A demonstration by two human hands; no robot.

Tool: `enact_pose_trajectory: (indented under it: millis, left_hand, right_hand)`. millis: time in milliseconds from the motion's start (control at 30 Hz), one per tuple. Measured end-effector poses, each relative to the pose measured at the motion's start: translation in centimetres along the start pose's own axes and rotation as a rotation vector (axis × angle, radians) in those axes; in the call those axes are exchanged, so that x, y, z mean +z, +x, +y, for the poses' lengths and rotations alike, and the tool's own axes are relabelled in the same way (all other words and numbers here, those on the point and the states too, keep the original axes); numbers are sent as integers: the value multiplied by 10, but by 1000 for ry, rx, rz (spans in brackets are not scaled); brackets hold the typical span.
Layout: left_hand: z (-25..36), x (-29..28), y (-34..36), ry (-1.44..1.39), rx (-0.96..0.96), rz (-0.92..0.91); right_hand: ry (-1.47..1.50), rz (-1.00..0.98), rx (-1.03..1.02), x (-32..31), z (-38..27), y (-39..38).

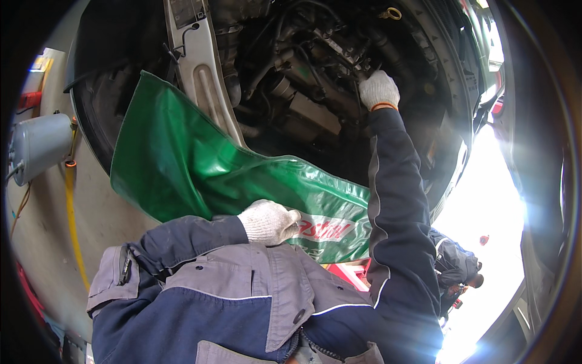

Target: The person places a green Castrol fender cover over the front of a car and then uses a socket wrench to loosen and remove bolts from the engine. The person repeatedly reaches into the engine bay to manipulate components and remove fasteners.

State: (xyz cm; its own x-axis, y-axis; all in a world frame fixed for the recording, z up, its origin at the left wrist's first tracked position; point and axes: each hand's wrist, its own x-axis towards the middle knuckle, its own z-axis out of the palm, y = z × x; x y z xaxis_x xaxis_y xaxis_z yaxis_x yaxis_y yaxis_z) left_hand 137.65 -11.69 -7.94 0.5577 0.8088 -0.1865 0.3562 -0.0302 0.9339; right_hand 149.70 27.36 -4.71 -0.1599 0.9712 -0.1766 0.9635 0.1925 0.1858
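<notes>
My right hand (379, 90), in a white knitted glove with an orange cuff edge, reaches far into a car's engine bay (315, 115). Its fingers are closed beside a metal part with hoses, and what they grip is hidden behind the glove. My left hand (267, 223), gloved the same way, is held in front of my chest with its fingers curled in. Whatever it may hold does not show. Just beyond it a green vinyl fender cover (200, 158) with red and white print drapes over the car's front edge.
A pale metal crossbar (209, 79) runs along the bay's left side. A yellow ring handle (393, 13) stands at the far side. On the left are a grey cylindrical tank (41, 145) and a yellow hose (73, 212). Another person (456, 261) is low down at the right.
</notes>
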Motion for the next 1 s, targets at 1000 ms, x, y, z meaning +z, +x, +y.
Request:
enact_pose_trajectory:
  millis: [1000]
  left_hand:
    - [2,-1,1,-17,-7,7]
  right_hand:
    - [58,-9,37,-3,1,-6]
